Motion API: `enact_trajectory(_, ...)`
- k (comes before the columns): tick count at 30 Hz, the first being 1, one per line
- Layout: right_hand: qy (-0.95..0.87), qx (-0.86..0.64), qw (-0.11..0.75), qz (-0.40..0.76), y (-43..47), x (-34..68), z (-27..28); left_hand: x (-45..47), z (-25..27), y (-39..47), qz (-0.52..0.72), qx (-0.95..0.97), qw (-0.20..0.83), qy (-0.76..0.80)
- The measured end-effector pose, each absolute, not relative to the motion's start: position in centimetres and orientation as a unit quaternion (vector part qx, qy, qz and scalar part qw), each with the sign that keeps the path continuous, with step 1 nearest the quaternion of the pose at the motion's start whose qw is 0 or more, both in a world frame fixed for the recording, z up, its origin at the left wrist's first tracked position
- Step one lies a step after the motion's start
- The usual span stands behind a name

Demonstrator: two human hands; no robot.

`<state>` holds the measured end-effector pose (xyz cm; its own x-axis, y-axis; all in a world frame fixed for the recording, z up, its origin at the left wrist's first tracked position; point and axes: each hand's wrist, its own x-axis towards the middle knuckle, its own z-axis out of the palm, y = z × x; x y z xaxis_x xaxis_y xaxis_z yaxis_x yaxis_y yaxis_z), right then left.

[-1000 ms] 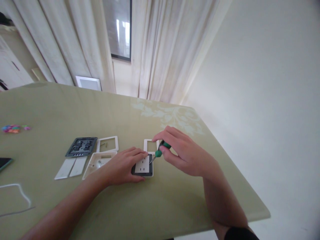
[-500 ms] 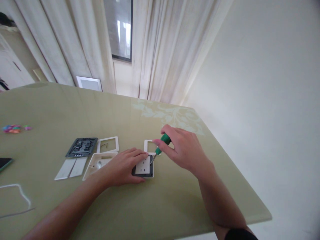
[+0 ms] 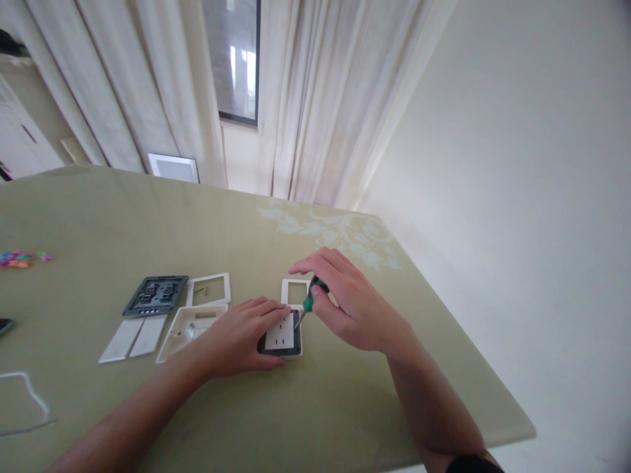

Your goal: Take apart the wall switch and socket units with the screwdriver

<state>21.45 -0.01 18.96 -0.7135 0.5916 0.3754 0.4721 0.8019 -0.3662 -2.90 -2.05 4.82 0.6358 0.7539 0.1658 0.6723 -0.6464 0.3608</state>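
Note:
A wall socket (image 3: 279,336) with a white slotted face and dark frame lies on the table, seated on a white box. My left hand (image 3: 246,335) grips its left side, thumb along the near edge and fingers over the far edge. In my right hand (image 3: 350,305) is a green-handled screwdriver (image 3: 308,303), tilted, its tip at the socket's right edge; the screw itself is too small to see. The thumb presses the handle while the fingers reach over it. Just behind the socket lies a white cover frame (image 3: 294,284), partly hidden by the right hand.
Left of my hands lie a dark switch module (image 3: 156,295), another white frame (image 3: 227,287) with small screws inside, an open white back box (image 3: 172,338) and two white switch plates (image 3: 121,340). Farther left are a white cable (image 3: 37,394), a phone (image 3: 6,325) and colourful bits (image 3: 18,259).
My right hand's fingers have shifted on the screwdriver handle, stretching forward over it, and the handle has turned. My left hand stays on the socket. The view has moved slightly.

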Motion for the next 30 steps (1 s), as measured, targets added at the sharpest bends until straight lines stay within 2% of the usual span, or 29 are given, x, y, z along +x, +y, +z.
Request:
enact_trajectory(6,-0.907,-0.319,0.258,0.099,-0.1,21.6,19.0,-2.7,5.3,-2.3,0.158,0.89,0.146,0.402)
enact_trajectory(11,-0.88,-0.288,0.362,0.109,-1.1,22.0,19.8,-2.2,6.0,-3.0,0.161,0.894,0.195,0.369)
enact_trajectory(18,-0.906,-0.268,0.309,0.112,-0.5,20.7,18.2,-1.5,6.3,-3.3,0.144,0.888,0.201,0.387)
enact_trajectory(30,-0.916,-0.246,0.301,0.096,-0.4,19.7,17.1,-1.4,5.9,-3.2,0.151,0.888,0.198,0.387)
